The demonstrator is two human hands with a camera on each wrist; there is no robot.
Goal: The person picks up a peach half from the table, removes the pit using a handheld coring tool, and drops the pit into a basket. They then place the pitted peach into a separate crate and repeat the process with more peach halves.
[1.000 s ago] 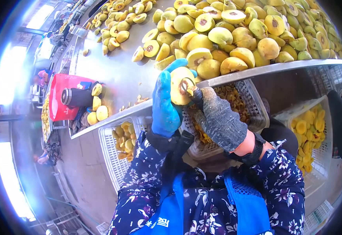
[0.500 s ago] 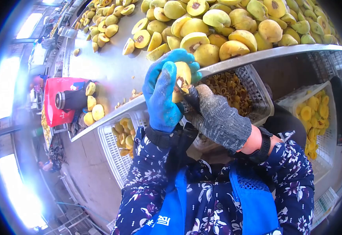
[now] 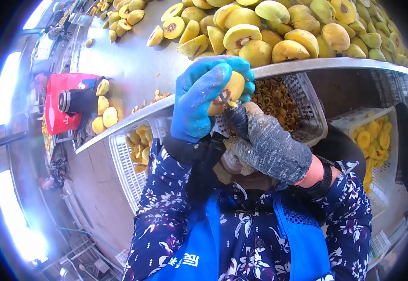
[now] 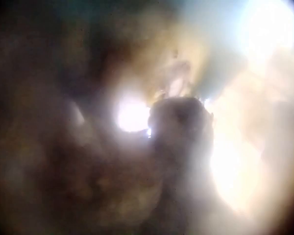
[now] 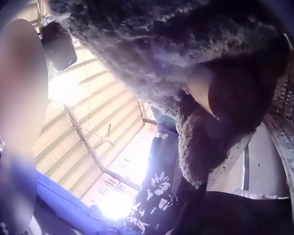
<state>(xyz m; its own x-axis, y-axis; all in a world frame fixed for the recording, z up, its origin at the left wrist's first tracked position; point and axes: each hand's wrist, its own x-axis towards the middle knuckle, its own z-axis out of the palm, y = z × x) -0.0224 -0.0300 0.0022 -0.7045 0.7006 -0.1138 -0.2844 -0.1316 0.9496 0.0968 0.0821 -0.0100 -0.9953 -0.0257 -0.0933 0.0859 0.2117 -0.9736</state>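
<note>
In the head view my left hand (image 3: 192, 103), in a blue rubber-coated glove, grips a yellow peach half (image 3: 234, 86) with its cut face turned toward my other hand. My right hand (image 3: 279, 147) wears a grey knit glove and holds a pitting tool (image 3: 237, 121) by its dark handle. The metal tip of the tool is at the pit hollow in the cut face, with a scrap of flesh beside it. The grey glove (image 5: 152, 54) fills the top of the right wrist view. Everything in the left wrist view is heavily blurred.
Peach halves (image 3: 302, 44) are heaped on the metal table (image 3: 105, 56). Below its raised edge stand a crate of brown scraps (image 3: 316, 107) and crates of peach pieces (image 3: 384, 164) (image 3: 124, 164). A red bag (image 3: 56, 105) and a dark flask (image 3: 80, 100) sit at the left.
The peach half has turned in my left hand, its cut face going from facing up to tilted sideways. Blue fingers have curled further round it. The tool stays at its centre.
</note>
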